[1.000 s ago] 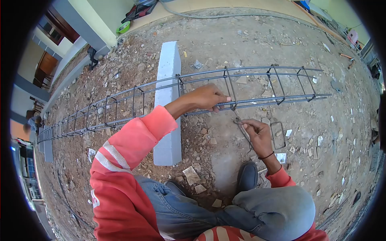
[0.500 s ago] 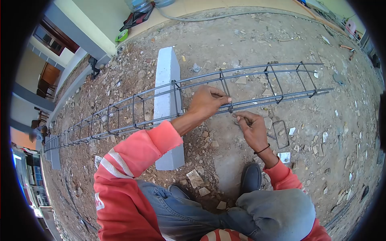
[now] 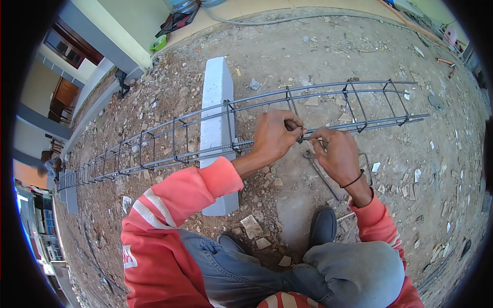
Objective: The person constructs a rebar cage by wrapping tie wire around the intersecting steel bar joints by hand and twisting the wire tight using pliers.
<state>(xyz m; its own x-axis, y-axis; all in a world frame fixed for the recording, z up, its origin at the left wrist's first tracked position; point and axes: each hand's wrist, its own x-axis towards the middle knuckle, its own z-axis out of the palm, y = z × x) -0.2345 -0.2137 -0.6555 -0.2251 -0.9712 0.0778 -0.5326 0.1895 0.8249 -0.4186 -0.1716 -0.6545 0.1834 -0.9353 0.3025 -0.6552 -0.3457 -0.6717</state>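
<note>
A long rebar cage [image 3: 169,137] of ribbed bars and square stirrups runs across the view, resting on a pale block [image 3: 218,92]. My left hand [image 3: 277,134] is closed in a pinch at the near lower bars, where a stirrup [image 3: 291,101] meets them. Opposite it, my right hand [image 3: 336,154] also pinches, its fingertips almost touching the left ones at the same joint. Whatever thin piece sits between the fingers is too small to make out. A loose bent stirrup [image 3: 324,178] lies on the ground, partly behind my right hand.
A second block [image 3: 70,197] supports the cage's far left end, with a person [image 3: 51,168] close by. Rubble and tile pieces [image 3: 251,227] litter the dirt. A green bowl [image 3: 158,42] and a hose [image 3: 267,24] lie near the building's edge.
My right hand has risen from below the bars to the joint, turning its back upward. My left hand has shifted slightly right and stays pinched. The view has moved a little.
</note>
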